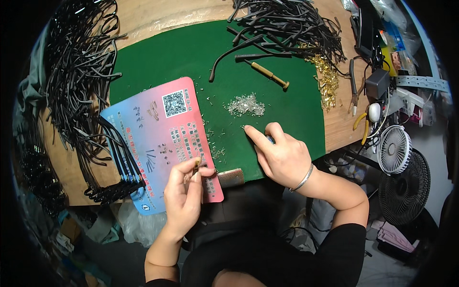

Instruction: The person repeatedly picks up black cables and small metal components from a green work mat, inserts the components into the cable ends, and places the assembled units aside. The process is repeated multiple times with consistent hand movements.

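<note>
My left hand (184, 198) is in a pinch over the right edge of a pink-and-blue printed card (158, 124). Between its fingertips sits a small gold-coloured metal piece (196, 165). My right hand (284, 155) reaches over the green mat (167, 52), its index fingertip at a few tiny loose screws (243, 126). The other fingers curl in, with a bit of something bluish (270, 138) showing among them, mostly hidden. Just beyond that fingertip lies a pile of tiny silver screws (246, 105). More small silver pieces (217, 152) are scattered beside the card.
Dark glasses temples are heaped at the back right (291, 24) and left (81, 71). A brass-coloured screwdriver (267, 74) lies near gold-coloured small parts (327, 81). Several temples (119, 148) rest on the card's left edge. Fans (394, 149), yellow-handled pliers (365, 129) and cables are at right.
</note>
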A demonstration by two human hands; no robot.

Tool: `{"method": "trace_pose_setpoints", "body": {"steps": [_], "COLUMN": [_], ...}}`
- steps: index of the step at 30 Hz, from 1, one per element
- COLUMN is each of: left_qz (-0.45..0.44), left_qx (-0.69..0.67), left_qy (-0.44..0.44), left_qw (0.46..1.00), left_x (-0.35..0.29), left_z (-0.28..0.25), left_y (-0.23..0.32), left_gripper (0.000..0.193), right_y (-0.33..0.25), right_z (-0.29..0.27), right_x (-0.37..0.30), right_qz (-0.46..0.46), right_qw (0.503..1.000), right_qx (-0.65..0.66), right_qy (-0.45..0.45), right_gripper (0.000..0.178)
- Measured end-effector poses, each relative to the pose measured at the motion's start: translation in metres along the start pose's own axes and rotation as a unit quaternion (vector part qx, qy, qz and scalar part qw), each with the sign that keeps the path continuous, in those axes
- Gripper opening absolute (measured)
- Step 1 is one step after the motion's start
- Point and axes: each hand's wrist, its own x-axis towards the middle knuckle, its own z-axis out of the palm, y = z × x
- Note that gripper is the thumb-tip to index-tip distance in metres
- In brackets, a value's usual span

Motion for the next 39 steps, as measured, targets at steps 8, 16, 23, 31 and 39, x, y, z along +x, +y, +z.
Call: {"method": "trace_pose_setpoints", "body": {"steps": [8, 16, 23, 31, 39], "left_qz": [-0.043, 0.153, 0.204, 0.244, 0.225], "left_qx": [0.032, 0.246, 0.284, 0.306, 0.321], "left_qy": [-0.015, 0.055, 0.112, 0.138, 0.101], "left_qw": [0.998, 0.955, 0.93, 0.91, 0.914], "left_x": [0.011, 0.006, 0.006, 0.004, 0.009], "left_z": [-0.002, 0.008, 0.017, 0.019, 0.013], "left_y": [-0.007, -0.022, -0.026, -0.033, -0.028], "left_gripper": [0.024, 0.03, 0.036, 0.039, 0.039], "right_y": [-0.002, -0.045, -0.05, -0.042, -0.042], "right_z": [-0.004, -0.018, -0.01, -0.014, -0.012], "right_x": [0.003, 0.017, 0.018, 0.031, 0.036], "right_qz": [0.001, 0.018, -0.011, 0.228, 0.168], "right_qw": [0.999, 0.917, 0.94, 0.663, 0.737], "right_qx": [0.004, 0.333, 0.284, 0.612, 0.556], "right_qy": [-0.034, -0.217, -0.188, -0.365, -0.346], "right_gripper": [0.044, 0.035, 0.031, 0.034, 0.033]}}
